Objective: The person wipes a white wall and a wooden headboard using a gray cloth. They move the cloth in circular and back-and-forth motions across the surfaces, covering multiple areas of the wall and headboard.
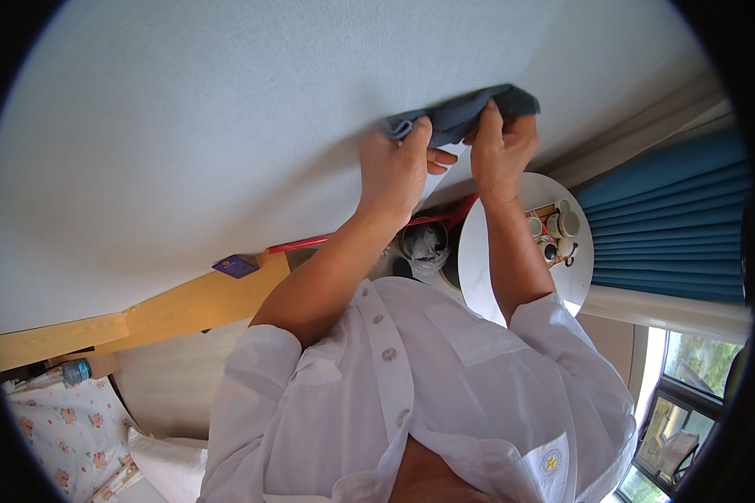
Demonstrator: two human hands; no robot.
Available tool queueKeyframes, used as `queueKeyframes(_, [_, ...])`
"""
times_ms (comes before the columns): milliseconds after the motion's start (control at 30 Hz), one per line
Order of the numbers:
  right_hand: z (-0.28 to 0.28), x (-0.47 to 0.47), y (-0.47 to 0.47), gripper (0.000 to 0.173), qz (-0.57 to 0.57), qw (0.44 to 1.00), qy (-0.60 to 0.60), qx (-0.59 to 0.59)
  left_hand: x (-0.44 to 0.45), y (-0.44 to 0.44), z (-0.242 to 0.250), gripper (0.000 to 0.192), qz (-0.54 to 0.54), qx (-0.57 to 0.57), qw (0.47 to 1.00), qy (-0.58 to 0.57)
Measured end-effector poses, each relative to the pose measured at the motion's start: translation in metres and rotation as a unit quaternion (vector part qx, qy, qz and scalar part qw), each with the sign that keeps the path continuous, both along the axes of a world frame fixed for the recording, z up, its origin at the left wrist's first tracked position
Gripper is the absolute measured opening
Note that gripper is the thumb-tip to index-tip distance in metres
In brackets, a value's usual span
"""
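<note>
A dark grey-blue cloth (459,119) is held up by both hands in front of the pale textured wall (195,113). My left hand (395,166) pinches its left end, with the thumb over a small rolled loop of the fabric and some fingers showing below. My right hand (505,148) grips the cloth near its right end, thumb on the near side. The cloth looks bunched and folded along its length. Whether it touches the wall cannot be told.
Below my right forearm is a round white table (478,251) holding a tray with cups and a teapot. A bin (425,242) with a plastic bag stands beside it. Blue curtains (667,220) hang at right. A purple card (235,266) lies on a wooden ledge (195,302); a patterned bed lies lower left.
</note>
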State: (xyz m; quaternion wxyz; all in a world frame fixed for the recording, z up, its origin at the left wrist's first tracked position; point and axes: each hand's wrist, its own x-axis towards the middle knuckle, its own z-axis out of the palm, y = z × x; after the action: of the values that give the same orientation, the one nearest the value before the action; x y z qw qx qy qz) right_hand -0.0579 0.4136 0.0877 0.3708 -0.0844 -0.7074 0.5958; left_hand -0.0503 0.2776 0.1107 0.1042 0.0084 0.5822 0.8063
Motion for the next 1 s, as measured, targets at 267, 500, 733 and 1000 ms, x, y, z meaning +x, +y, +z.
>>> queueKeyframes(267, [-0.117, 0.009, 0.012, 0.016, -0.017, 0.988, -0.14, -0.056, 0.001, 0.012, -0.086, 0.025, -0.001, -0.064, 0.981, -0.181])
queueKeyframes(500, [-0.19, 0.011, 0.009, 0.017, 0.011, 0.916, -0.302, -0.265, -0.001, 0.005, -0.184, 0.032, -0.013, -0.141, 0.936, -0.321])
queueKeyframes(733, [-0.137, 0.02, -0.003, 0.016, 0.07, 0.909, -0.226, -0.342, 0.006, -0.019, -0.148, 0.037, 0.027, -0.051, 0.957, -0.284])
queueKeyframes(1000, [0.017, 0.011, -0.035, 0.008, 0.149, 0.975, 0.021, -0.163, 0.011, -0.051, -0.001, 0.028, 0.031, 0.123, 0.992, -0.002])
